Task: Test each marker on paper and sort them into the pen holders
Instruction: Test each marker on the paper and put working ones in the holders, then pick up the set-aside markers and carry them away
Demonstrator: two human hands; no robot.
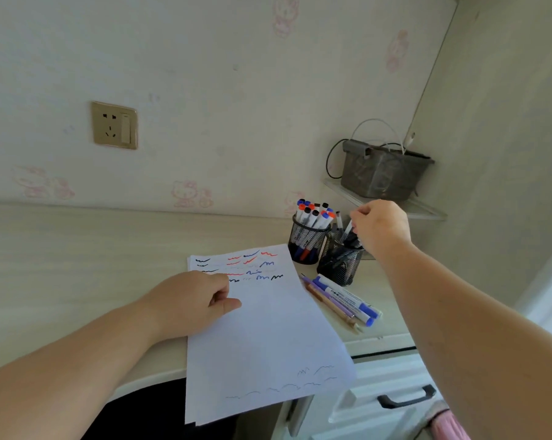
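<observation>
A pale wooden desk (77,249) set against patterned wallpaper carries a sheet of white paper (268,338), its upper part covered in black, red and blue test strokes, with fainter squiggles near its lower edge. The person's left hand (195,300) rests on the sheet's left side, fingers loosely curled, thumb extended along the page, holding nothing and pinning the paper flat. The right hand (379,227) reaches over two black mesh pen holders at the desk's far right corner. The rear holder (306,242) is packed with white markers capped in blue, red and black; the front holder (339,265) holds only a few dark pens. The right grip is closed in a pinch on a slim pen (347,231), which stands tilted with its lower end inside the front holder's rim. Just beside the holders, four untested pens (344,298) lie in a row on the desk, touching the paper's right edge. The step appears to be dropping a tested pen into the front holder: best done by steering the tip clear of the pens already inside, then letting go only once it sits well down.
</observation>
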